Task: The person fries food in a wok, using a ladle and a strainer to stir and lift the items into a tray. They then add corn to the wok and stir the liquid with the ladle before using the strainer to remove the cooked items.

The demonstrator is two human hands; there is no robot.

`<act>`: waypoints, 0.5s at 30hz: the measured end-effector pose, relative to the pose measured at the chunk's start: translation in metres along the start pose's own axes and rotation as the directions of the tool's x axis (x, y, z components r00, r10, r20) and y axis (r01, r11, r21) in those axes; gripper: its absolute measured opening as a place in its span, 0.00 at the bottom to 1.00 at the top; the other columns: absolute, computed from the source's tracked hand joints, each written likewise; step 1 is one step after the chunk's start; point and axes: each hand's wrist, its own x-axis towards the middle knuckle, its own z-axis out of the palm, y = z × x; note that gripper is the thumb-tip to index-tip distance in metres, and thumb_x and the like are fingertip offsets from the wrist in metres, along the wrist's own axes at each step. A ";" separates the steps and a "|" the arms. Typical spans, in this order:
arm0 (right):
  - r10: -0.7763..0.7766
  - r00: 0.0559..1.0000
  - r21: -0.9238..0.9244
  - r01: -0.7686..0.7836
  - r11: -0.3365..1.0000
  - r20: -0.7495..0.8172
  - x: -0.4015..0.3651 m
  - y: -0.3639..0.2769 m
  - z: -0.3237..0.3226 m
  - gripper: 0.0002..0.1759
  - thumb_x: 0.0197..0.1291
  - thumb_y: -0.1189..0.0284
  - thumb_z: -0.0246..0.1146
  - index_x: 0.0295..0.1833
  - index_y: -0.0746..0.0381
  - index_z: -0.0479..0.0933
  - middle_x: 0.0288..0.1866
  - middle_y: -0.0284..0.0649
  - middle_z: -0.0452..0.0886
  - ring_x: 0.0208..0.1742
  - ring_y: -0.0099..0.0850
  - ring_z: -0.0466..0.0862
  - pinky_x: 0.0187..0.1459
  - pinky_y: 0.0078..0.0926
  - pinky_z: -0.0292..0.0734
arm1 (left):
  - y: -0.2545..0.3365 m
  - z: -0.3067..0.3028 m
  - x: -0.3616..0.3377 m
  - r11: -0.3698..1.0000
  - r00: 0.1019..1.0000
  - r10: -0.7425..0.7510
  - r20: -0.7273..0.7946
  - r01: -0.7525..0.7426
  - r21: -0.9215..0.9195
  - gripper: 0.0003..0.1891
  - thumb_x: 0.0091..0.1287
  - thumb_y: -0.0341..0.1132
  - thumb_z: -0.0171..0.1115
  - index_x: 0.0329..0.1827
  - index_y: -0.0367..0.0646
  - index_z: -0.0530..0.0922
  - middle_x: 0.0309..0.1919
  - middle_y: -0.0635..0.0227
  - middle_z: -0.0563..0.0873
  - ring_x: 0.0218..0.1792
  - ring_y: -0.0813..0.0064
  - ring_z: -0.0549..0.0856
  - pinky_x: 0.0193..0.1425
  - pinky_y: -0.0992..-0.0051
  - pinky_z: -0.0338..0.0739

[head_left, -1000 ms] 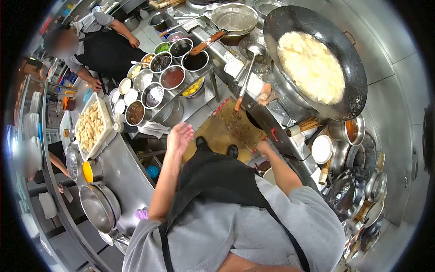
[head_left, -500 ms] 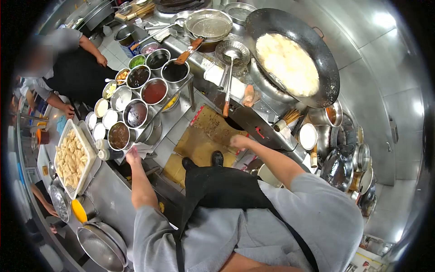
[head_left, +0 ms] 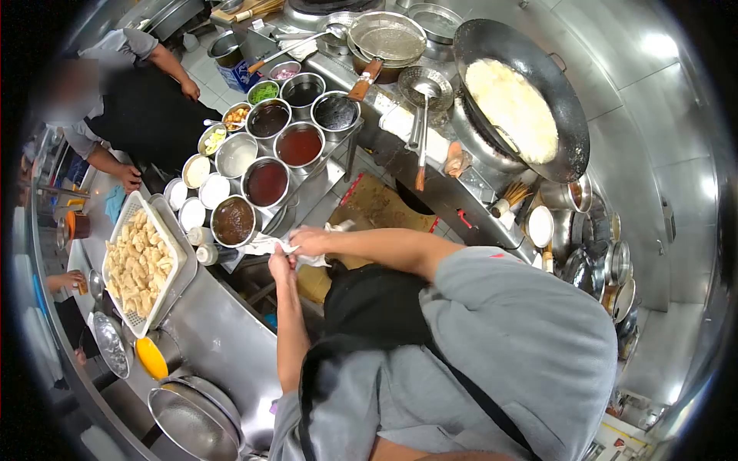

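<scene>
A crumpled white cloth is held in front of me beside the corner of the sauce-pot station. My left hand is closed on it from below. Right above, my right hand is closed on the same cloth, and part of it hangs out under and past the wrist. Close to the cloth stands a metal pot of brown sauce. Two pale-topped bottles are to its left. The fingertips are partly hidden in the cloth's folds.
A large wok of foaming oil sits at the upper right, with a perforated skimmer beside it. On the left counter are a white basket of pale fried pieces and metal bowls. A co-worker in a black apron stands upper left.
My right hand has moved left across my body to meet the left hand and grip the cloth. My left hand has lifted the cloth rightward from the counter corner. The view has shifted.
</scene>
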 end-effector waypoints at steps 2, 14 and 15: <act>-0.032 0.927 0.029 0.046 0.999 -0.373 -0.025 0.018 -0.017 0.17 0.52 0.67 0.63 0.47 0.62 0.80 0.49 0.48 0.78 0.55 0.46 0.75 0.57 0.41 0.69 | -0.001 -0.007 0.005 0.996 0.998 -0.049 -0.037 0.051 0.073 0.17 0.71 0.44 0.58 0.46 0.36 0.74 0.32 0.61 0.81 0.18 0.74 0.76 0.19 0.78 0.69; 0.883 0.145 0.868 -0.172 0.466 -0.446 -0.211 0.177 -0.160 0.17 0.58 0.71 0.61 0.46 0.69 0.65 0.26 0.44 0.75 0.14 0.33 0.74 0.14 0.32 0.69 | 0.164 0.333 0.031 0.963 0.847 -0.115 0.520 -0.035 0.269 0.36 0.63 0.51 0.64 0.63 0.31 0.63 0.55 0.49 0.72 0.51 0.62 0.78 0.52 0.68 0.76; 0.883 0.138 0.872 -0.149 0.467 -0.449 -0.214 0.146 -0.182 0.14 0.58 0.72 0.59 0.44 0.69 0.66 0.22 0.41 0.74 0.14 0.31 0.74 0.15 0.32 0.68 | 0.179 0.363 0.039 0.945 0.827 -0.142 0.543 -0.050 0.322 0.40 0.64 0.52 0.64 0.65 0.26 0.59 0.56 0.45 0.72 0.53 0.59 0.78 0.54 0.67 0.77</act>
